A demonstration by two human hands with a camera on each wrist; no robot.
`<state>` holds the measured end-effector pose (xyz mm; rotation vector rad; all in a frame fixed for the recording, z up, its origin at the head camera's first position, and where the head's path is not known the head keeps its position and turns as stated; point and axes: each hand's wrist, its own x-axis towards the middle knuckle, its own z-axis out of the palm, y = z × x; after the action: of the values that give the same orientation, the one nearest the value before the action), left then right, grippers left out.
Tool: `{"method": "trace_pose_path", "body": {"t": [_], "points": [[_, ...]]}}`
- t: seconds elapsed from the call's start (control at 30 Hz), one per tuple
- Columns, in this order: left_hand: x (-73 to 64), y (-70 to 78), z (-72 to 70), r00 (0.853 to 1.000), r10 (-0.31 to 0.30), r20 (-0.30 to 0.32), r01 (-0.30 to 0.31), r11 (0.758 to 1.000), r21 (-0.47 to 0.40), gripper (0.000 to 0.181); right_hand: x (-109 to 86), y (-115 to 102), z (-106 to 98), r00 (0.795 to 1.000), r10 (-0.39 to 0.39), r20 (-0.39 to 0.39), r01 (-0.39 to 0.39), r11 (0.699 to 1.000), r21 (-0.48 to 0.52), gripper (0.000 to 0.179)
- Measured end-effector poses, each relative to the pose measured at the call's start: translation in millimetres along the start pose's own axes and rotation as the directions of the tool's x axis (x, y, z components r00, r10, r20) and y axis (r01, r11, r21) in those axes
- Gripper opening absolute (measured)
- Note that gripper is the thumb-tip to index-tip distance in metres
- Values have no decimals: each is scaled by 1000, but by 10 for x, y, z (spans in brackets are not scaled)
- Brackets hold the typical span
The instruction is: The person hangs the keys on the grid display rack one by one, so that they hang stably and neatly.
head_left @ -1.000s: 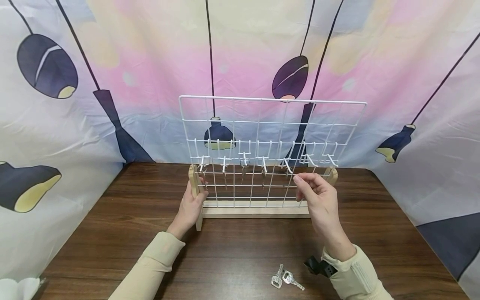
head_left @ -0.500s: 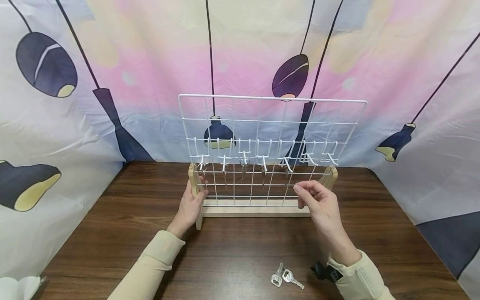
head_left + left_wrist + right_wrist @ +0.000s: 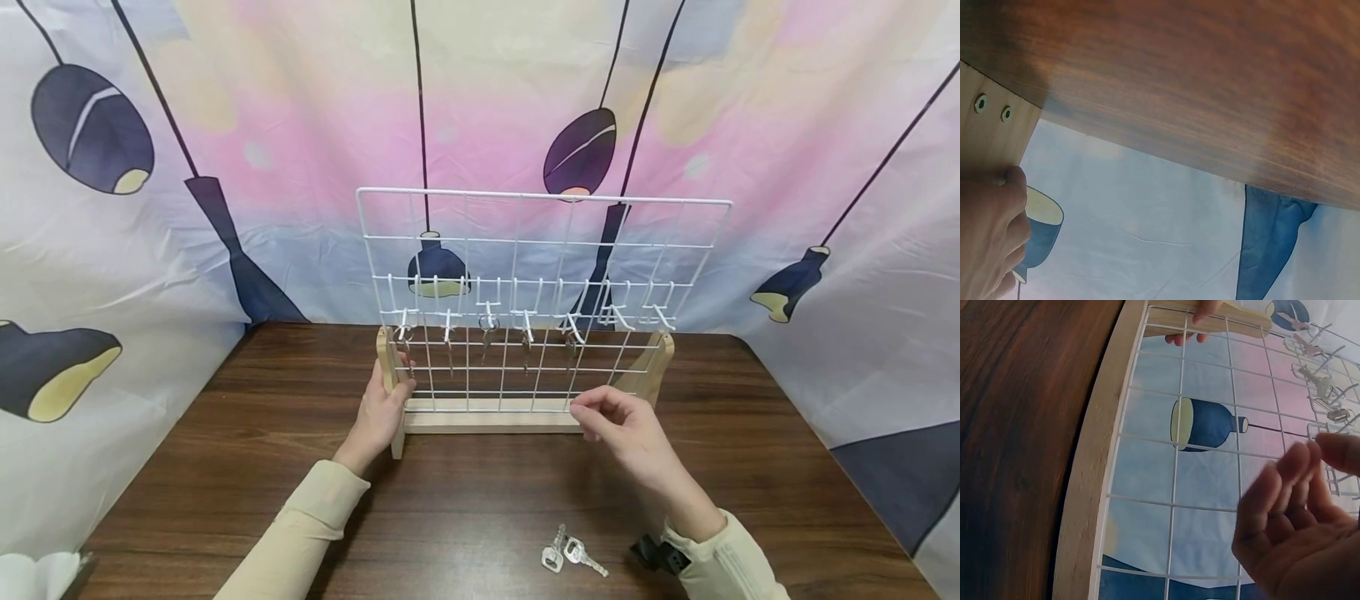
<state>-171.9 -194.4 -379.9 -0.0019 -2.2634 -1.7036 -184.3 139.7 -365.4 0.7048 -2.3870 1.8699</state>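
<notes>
A white wire grid rack [image 3: 540, 198] stands upright in a wooden frame. Several keys [image 3: 1316, 379] hang from its hooks, while the two rightmost hooks carry none in the head view. My left hand [image 3: 381, 412] grips the rack's wooden side post [image 3: 388, 358], with its screw heads visible in the left wrist view. In front of the rack's lower right part is my right hand [image 3: 618, 425]. Its fingers are loosely bent, thumb near the index finger, and I see nothing between them. Two loose keys [image 3: 587, 557] lie on the table nearer to me.
The brown wooden table [image 3: 465, 517] carries everything. A patterned cloth [image 3: 300, 150] hangs right behind it. Along the rack's foot runs a wooden base bar [image 3: 495, 423]. A white object [image 3: 37, 575] shows at the bottom left corner.
My right hand has moved down from beside the hooks to the rack's lower bar, drifting slightly left at the end. The left hand stays on the post, and the loose keys lie still.
</notes>
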Motion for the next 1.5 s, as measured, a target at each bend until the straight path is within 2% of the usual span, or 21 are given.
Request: {"method": "trace_pose_path", "body": {"t": [0.13, 0.27, 0.43, 0.57, 0.67, 0.77, 0.9, 1.2, 1.37, 1.5], "points": [[-1, 1, -2, 1000, -6, 2, 6, 1000, 8, 35, -4, 35, 14, 990, 6, 140, 4, 997, -71, 16], [-12, 18, -2, 1000, -7, 4, 7, 1000, 5, 34, -39, 66, 39, 960, 45, 277, 12, 979, -202, 20], [-1, -13, 5, 1000, -16, 6, 15, 1000, 11, 34, -136, 119, 97, 889, 108, 445, 49, 944, -327, 26], [66, -189, 7, 1000, -21, 4, 21, 1000, -3, 36, -202, 173, 135, 834, 133, 535, 104, 915, -389, 25], [114, -320, 9, 1000, -10, 3, 10, 1000, -4, 37, -238, 212, 148, 812, 173, 558, 105, 896, -431, 25], [126, -369, 15, 1000, 14, 0, -14, 1000, 4, 37, -268, 242, 150, 796, 210, 568, 96, 883, -460, 27], [121, -373, 17, 1000, 25, -10, -25, 1000, 12, 36, -295, 264, 142, 780, 230, 582, 94, 877, -472, 29], [145, -360, 8, 999, -39, 2, 39, 999, 18, 37, -311, 274, 96, 749, 239, 618, 96, 884, -458, 31], [136, -380, 12, 1000, -9, -9, 9, 1000, 17, 37, -331, 269, 68, 731, 238, 639, 116, 880, -461, 32], [121, -391, 15, 1000, 25, -17, -25, 1000, 8, 36, -342, 265, 63, 729, 237, 642, 129, 874, -469, 29]]}}
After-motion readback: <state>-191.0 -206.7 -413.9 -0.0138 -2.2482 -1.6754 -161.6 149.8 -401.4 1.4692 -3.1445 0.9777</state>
